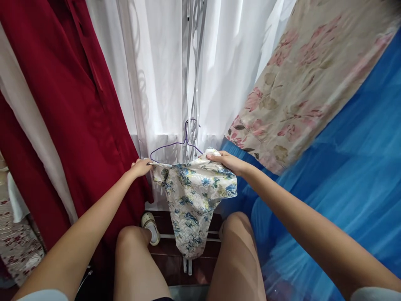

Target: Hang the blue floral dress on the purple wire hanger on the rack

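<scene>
A white garment with a blue flower print (191, 196) hangs in front of me on a purple wire hanger (175, 146). My left hand (140, 167) is closed on the hanger's left end and the cloth there. My right hand (227, 161) pinches the garment's upper right edge near the hanger's right end. The cloth droops down between my knees.
White curtains (156, 71) hang straight ahead, with grey straps (194, 75) down their middle. A dark red garment (69, 104) hangs at left. A pink-flowered cloth (307, 79) and blue netting (344, 175) fill the right. A shoe (151, 225) rests on the brown floor below.
</scene>
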The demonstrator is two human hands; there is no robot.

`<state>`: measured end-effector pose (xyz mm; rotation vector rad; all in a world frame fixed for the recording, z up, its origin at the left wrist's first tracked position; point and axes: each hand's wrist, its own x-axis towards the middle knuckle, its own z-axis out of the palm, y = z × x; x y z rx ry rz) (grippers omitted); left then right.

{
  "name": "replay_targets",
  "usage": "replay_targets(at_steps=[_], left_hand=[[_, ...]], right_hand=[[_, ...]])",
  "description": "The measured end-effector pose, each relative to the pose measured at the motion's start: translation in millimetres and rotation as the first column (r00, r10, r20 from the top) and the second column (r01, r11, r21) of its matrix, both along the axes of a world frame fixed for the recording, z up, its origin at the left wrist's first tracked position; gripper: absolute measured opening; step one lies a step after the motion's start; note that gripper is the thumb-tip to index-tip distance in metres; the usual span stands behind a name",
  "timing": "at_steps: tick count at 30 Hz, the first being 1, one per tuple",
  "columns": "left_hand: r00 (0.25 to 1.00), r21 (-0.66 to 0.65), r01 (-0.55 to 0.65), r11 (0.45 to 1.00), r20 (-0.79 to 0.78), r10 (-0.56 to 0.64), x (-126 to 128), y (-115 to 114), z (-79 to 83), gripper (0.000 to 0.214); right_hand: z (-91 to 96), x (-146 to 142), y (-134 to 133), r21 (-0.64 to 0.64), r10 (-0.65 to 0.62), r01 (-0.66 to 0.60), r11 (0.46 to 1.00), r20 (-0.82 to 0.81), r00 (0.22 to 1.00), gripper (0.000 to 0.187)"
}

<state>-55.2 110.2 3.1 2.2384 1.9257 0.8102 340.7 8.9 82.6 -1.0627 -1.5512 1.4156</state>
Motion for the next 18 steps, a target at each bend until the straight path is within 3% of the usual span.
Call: replay_targets(at_steps=[3,6,9,12,15,18], left_hand=[[1.000,-0.007,-0.012,1.000,0.008,0.013,7.1,5.5,-2.8,0.018],[1.000,0.065,0.013,0.998,-0.006,-0.012,8.9,-0.9,0.1,0.041],[0.999,0.179,0.025,0.983,-0.031,-0.020,11.3,-12.4,13.1,0.055],[0.996,0.350,0.081,0.933,0.000,-0.086,20.8,-21.0,32.8,0.053],[0.938,0.420,0.221,0.880,0.156,-0.310,36.9,-20.9,51.9,0.039],[0.819,0.306,0.205,0.929,0.465,-0.334,51.1,-11.9,64.0,0.024]], right_hand=[[-6.0,0.6,0.6,-0.005,-0.001,0.001,1.000,-0.030,1.000,0.032],[-9.1,0.5,1.1,-0.011,-0.017,0.017,1.000,-0.044,0.999,0.032],[-8.8,0.7,2.9,-0.019,-0.025,0.024,1.000,-0.059,0.998,0.030],[-9.1,2.3,6.8,-0.045,-0.003,-0.001,0.999,-0.091,0.996,0.028],[-15.7,3.0,10.8,-0.124,0.050,-0.066,0.990,-0.124,0.991,0.029],[-30.0,2.1,10.8,-0.083,0.002,-0.013,0.996,-0.131,0.991,0.035]])
